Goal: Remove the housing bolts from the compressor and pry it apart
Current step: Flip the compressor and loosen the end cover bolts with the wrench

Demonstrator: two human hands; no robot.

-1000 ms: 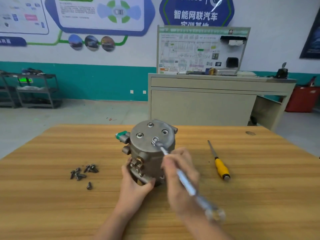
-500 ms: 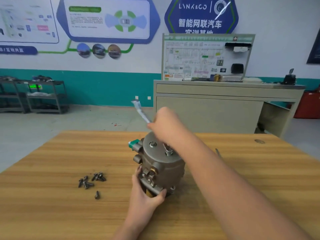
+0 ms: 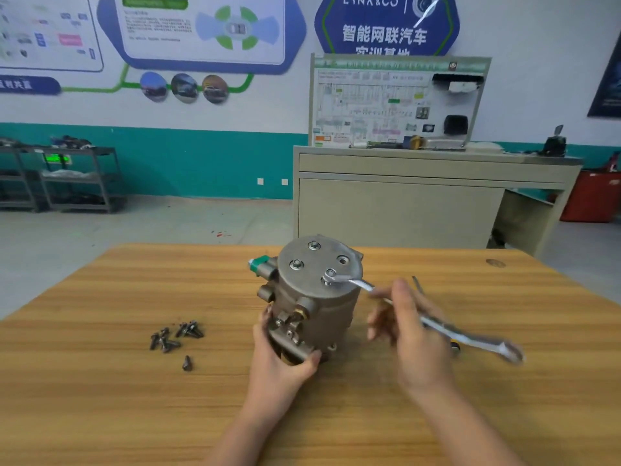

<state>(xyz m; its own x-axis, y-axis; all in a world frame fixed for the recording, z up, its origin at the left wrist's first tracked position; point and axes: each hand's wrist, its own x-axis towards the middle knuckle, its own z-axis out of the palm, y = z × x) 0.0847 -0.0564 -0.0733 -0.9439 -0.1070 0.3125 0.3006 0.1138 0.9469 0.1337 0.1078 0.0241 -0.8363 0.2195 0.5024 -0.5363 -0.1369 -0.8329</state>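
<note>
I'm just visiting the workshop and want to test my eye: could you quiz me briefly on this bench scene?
1. True or false: the wrench sits on a bolt on top of the compressor.
2. Which hand steadies the compressor's base: A) left hand B) right hand?
3. Where do the loose bolts lie relative to the compressor?

Key: 1 true; its end sits over the near bolt. 2 A. 3 On the table, to its left.

Blue hexagonal wall sign: "LYNK&CO", white Chinese line "智能网联汽车" beneath; lower line cut off. Other posters' text illegible.
</note>
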